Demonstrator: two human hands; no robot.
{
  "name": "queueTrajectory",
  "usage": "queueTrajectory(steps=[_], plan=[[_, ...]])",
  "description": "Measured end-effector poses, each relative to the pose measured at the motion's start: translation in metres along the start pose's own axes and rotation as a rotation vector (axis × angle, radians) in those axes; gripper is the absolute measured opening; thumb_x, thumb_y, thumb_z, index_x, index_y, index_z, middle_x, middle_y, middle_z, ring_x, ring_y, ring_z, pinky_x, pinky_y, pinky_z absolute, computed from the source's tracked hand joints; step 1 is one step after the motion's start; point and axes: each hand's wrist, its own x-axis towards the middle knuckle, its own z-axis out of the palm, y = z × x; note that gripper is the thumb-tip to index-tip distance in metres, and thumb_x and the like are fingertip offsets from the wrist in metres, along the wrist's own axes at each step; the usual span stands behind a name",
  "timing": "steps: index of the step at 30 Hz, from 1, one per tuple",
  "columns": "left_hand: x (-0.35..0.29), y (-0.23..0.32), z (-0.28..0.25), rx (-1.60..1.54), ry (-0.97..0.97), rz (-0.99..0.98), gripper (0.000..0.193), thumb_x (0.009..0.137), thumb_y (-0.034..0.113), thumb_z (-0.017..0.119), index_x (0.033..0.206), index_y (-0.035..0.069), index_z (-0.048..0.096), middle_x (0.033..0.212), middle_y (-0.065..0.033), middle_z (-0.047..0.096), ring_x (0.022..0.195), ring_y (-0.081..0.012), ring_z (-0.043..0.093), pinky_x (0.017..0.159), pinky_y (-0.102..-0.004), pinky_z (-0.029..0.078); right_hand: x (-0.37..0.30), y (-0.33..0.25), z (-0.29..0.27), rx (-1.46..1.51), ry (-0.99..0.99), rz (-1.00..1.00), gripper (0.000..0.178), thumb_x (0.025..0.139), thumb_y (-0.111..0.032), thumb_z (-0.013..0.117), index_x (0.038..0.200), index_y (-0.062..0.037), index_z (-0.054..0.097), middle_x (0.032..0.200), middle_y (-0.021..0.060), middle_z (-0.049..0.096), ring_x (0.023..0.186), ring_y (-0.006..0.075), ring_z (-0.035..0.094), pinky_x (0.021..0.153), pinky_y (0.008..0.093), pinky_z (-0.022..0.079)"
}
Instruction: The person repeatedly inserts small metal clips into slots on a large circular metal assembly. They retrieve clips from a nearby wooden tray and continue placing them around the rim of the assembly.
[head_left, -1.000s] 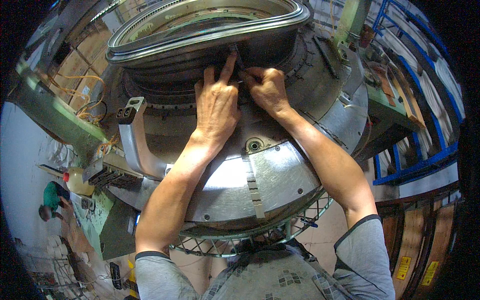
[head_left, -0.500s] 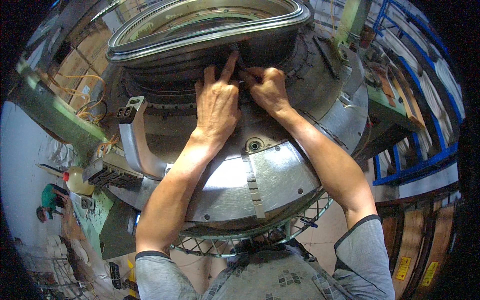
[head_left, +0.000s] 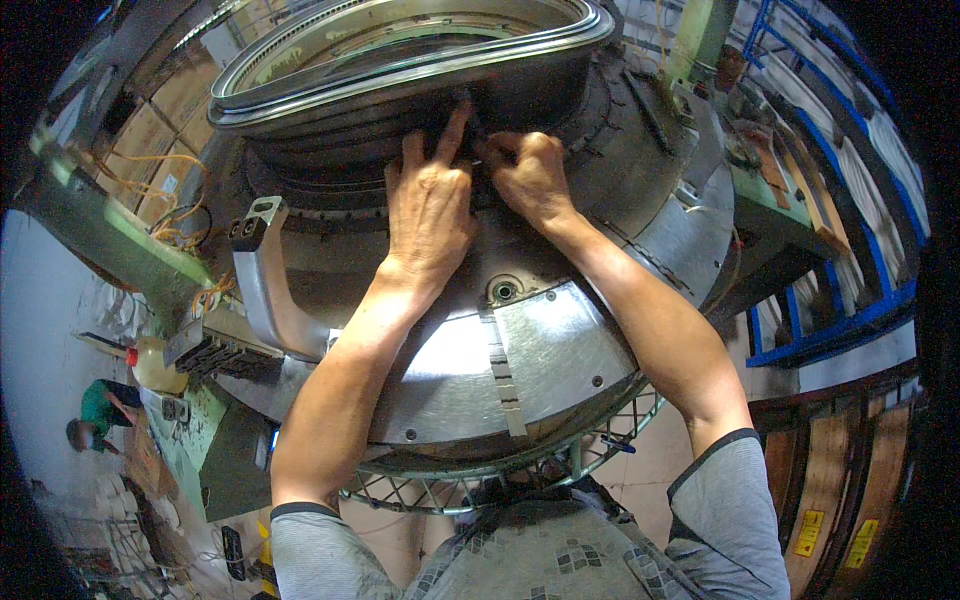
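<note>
1. Jutting out above your fingers, a shiny rim (head_left: pixel 430 75) overhangs the spot they touch, and your own hands hide part of it.
2. Left of your fingers, a curved metal handle (head_left: pixel 265 290) stands up near your left forearm; beyond it are a green beam (head_left: pixel 130 230), a pale jug (head_left: pixel 158 365) with a red cap and, farther off, a person in a green top (head_left: pixel 98 408).
3. Right of your fingers, you have a green post (head_left: pixel 697 45) and a blue rack (head_left: pixel 830 332) with pale cloth-like material.
4. The round machine (head_left: pixel 345 240) is right under your hands: dull, dark metal near your fingertips, brushed silver plates (head_left: pixel 565 335) below them, and a small round hole (head_left: pixel 505 290) between.
5. Your left hand (head_left: pixel 432 210) has its fingers stretched out, the index tip up against the dark collar (head_left: pixel 320 155) beneath the rim.
6. Your right hand (head_left: pixel 530 180), just beside it, is curled closed; you cannot tell whether it pinches anything.
7. Well below and right of your fingers, wooden boards (head_left: pixel 822 470) carry yellow labels (head_left: pixel 808 533), their print too small to read.
</note>
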Motion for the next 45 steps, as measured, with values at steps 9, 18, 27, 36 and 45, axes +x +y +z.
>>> queueTrajectory(steps=[9, 18, 27, 36, 45], plan=[[0.002, 0.002, -0.008, 0.134, -0.097, 0.001, 0.046, 0.06, -0.002, 0.068, 0.106, -0.001, 0.074, 0.153, -0.0157, 0.046, 0.118, -0.0506, 0.055, 0.105, -0.051, 0.047, -0.001, 0.0, 0.004, -0.059, 0.032, -0.016, 0.016, 0.072, -0.012, 0.071, 0.084, -0.0018, 0.076, 0.081, 0.0238, 0.07, 0.075, 0.037, 0.072, 0.068, 0.0434, 0.057], [0.009, -0.005, -0.025, 0.197, -0.153, -0.091, 0.082, 0.07, 0.002, 0.067, 0.149, 0.011, 0.045, 0.083, -0.0223, 0.071, 0.073, -0.0386, 0.072, 0.069, -0.0465, 0.059, -0.007, -0.008, 0.011, 0.007, -0.006, 0.081, 0.022, 0.084, -0.019, 0.075, 0.093, 0.0001, 0.076, 0.084, 0.0234, 0.072, 0.076, 0.0326, 0.074, 0.068, 0.0394, 0.056], [0.011, -0.007, -0.024, 0.223, -0.286, -0.111, 0.04, 0.072, 0.005, 0.067, 0.112, 0.004, 0.072, 0.082, -0.0212, 0.072, 0.076, -0.0358, 0.073, 0.069, -0.045, 0.059, -0.028, -0.009, 0.003, -0.06, -0.141, 0.189, 0.022, 0.071, -0.015, 0.068, 0.074, 0.0067, 0.07, 0.072, 0.028, 0.067, 0.063, 0.0395, 0.069, 0.062, 0.0449, 0.054], [0.007, -0.014, -0.023, 0.052, -0.136, -0.007, 0.006, 0.074, 0.006, 0.063, 0.072, 0.002, 0.067, 0.078, -0.0226, 0.069, 0.076, -0.0405, 0.07, 0.065, -0.0496, 0.058, -0.037, 0.0, -0.003, -0.182, -0.129, 0.242, 0.018, 0.07, -0.007, 0.058, 0.077, 0.0059, 0.07, 0.071, 0.0221, 0.07, 0.063, 0.0228, 0.067, 0.062, 0.0407, 0.052], [0.008, -0.012, -0.028, 0.019, -0.217, -0.034, 0.006, 0.07, 0.009, 0.067, 0.074, 0.004, 0.067, 0.081, -0.0214, 0.07, 0.079, -0.0402, 0.07, 0.07, -0.0488, 0.058, -0.047, 0.008, -0.002, -0.144, -0.152, 0.189, 0.024, 0.073, -0.004, 0.058, 0.089, 0.006, 0.073, 0.077, 0.0166, 0.074, 0.067, 0.0203, 0.067, 0.069, 0.0383, 0.055]])
